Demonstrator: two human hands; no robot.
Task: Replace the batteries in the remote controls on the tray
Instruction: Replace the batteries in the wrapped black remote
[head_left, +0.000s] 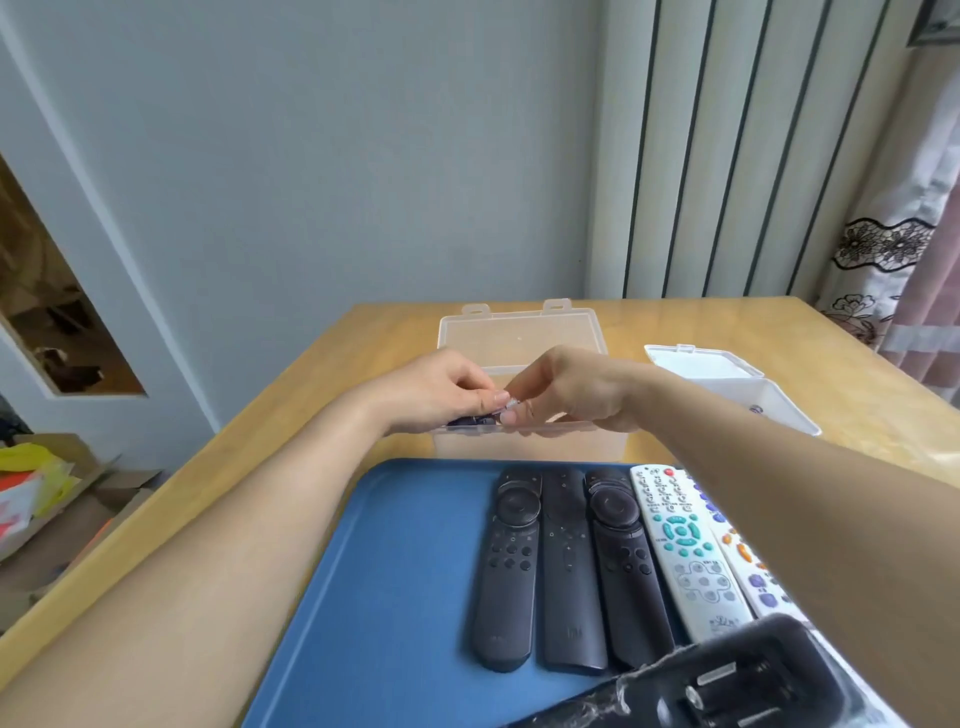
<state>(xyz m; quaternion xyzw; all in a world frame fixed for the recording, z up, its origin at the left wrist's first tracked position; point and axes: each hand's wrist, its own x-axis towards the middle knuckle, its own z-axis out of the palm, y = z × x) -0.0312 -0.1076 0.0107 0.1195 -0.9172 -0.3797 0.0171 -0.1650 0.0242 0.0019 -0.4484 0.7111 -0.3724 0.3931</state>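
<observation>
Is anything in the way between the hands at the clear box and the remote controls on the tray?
Nothing visible blocks the way. The left hand and right hand pinch a small item over the clear box; only its front wall lies between them and the remote controls.

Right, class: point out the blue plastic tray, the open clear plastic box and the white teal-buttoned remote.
Blue plastic tray (395, 571): head view, bare floor.
Open clear plastic box (524, 444): head view, front wall.
White teal-buttoned remote (685, 551): head view, keypad middle.
</observation>
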